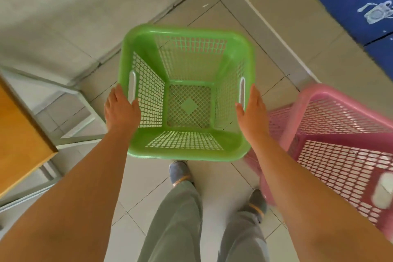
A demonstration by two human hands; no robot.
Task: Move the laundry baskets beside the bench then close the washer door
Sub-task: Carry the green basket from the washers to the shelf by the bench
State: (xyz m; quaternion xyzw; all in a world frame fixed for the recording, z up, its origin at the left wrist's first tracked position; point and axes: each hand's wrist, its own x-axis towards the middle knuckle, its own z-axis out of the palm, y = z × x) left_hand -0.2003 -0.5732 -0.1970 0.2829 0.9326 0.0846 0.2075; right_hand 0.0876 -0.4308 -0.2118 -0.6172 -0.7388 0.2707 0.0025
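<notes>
A green plastic laundry basket (136,53) with mesh walls and white handles is in front of me, empty, over the tiled floor. My left hand (120,110) grips its left rim, thumb inside the wall. My right hand (253,110) grips its right rim the same way. A pink laundry basket (331,95) stands on the floor to the right, touching or nearly touching the green one. The wooden bench (19,134) with white metal legs is at the left edge. No washer door is in view.
A grey wall meets the floor in a corner ahead. A blue panel (350,2) with a washer drawing is at the upper right. My legs and shoes (179,171) stand on the tiles below the green basket.
</notes>
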